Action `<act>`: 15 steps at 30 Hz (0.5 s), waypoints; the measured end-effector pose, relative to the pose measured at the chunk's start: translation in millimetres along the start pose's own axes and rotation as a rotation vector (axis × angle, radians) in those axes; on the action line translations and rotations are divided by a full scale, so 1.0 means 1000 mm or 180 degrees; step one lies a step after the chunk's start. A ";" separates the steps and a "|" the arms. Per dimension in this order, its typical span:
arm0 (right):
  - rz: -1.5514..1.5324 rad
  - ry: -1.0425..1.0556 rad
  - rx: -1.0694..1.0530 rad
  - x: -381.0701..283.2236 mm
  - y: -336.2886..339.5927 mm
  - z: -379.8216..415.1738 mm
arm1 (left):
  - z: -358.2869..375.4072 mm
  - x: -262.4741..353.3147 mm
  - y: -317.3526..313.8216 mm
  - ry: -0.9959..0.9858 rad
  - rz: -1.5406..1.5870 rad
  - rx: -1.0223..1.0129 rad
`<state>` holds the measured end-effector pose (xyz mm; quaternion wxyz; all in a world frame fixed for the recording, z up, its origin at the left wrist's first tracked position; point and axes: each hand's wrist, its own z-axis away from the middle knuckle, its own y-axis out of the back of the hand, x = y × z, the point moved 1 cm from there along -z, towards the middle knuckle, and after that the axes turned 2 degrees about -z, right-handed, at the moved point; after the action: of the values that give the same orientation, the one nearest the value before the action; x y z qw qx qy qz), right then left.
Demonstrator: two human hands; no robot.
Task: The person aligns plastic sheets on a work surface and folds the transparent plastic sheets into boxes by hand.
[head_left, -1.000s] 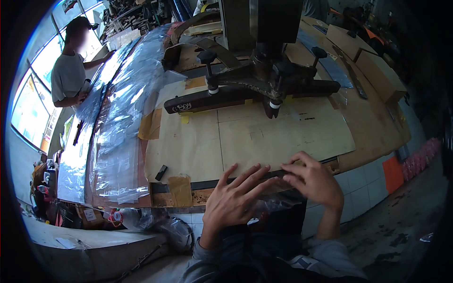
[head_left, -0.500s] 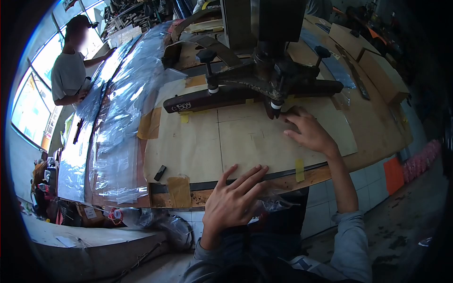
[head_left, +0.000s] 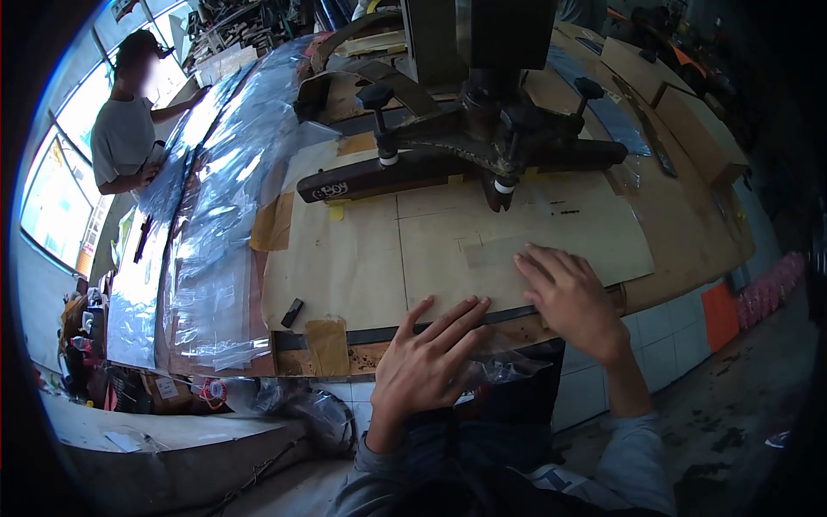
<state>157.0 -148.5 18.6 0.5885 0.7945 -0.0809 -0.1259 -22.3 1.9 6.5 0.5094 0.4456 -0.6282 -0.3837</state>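
Observation:
A cream sheet [head_left: 345,250] with a dark ruled line lies on the bench under a black clamp-like metal piece [head_left: 495,146]. At its front edge my left hand [head_left: 426,362] rests flat, fingers spread, holding nothing. My right hand [head_left: 573,302] is over the front right part of the sheet, fingers extended and slightly bent, with no object visible in it. A faint translucent strip [head_left: 491,255] lies just left of its fingertips. Brown tape [head_left: 327,347] covers the front edge, left of my left hand.
A small black block [head_left: 292,313] lies at the sheet's front left. Clear plastic film [head_left: 228,215] covers the bench on the left, where another person [head_left: 125,129] stands. Cardboard boxes [head_left: 702,129] are at the back right.
My right hand has moved from beside the clamp's front foot toward me, to the sheet's front edge, covering the yellow tape there. My left hand has stayed in place.

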 end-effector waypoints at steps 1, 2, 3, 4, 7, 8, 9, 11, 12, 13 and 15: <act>0.0041 -0.0030 -0.0004 -0.004 -0.001 0.004 | 0.000 0.001 0.000 0.0023 -0.0002 0.0106; 0.0064 -0.0100 -0.0003 -0.008 -0.003 0.007 | 0.001 0.001 0.000 0.0046 -0.0007 0.0218; 0.0089 -0.0165 -0.0001 -0.012 -0.006 0.009 | 0.002 0.002 0.001 0.0071 -0.0012 0.0336; 0.0114 -0.0226 0.0000 -0.013 -0.010 0.009 | 0.003 0.003 0.001 0.0109 0.0010 0.0349; 0.0248 -0.0244 0.0228 -0.009 -0.018 0.006 | 0.006 0.006 0.002 0.0191 0.0066 0.0468; 0.0280 -0.0267 0.0233 -0.006 -0.020 0.003 | 0.005 0.006 0.001 0.0187 0.0071 0.0560; 0.0307 -0.0291 0.0239 -0.004 -0.022 -0.001 | 0.006 0.006 0.000 0.0186 0.0073 0.0648; 0.0333 -0.0331 0.0275 0.001 -0.026 -0.008 | 0.008 0.003 0.000 0.0067 0.0076 0.0802; 0.0336 -0.0346 0.0309 0.004 -0.029 -0.012 | 0.008 0.002 -0.001 0.0006 0.0077 0.0880; 0.0339 -0.0361 0.0343 0.006 -0.031 -0.015 | 0.009 0.000 -0.004 -0.0038 0.0199 0.1001; 0.0362 -0.0405 0.0501 0.007 -0.035 -0.021 | 0.009 -0.003 -0.009 -0.0123 0.0432 0.1248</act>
<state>169.3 -121.0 -9.7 0.5241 0.8228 -0.1727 -0.1358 -29.8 2.6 -4.6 0.4255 0.4854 -0.7292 -0.2273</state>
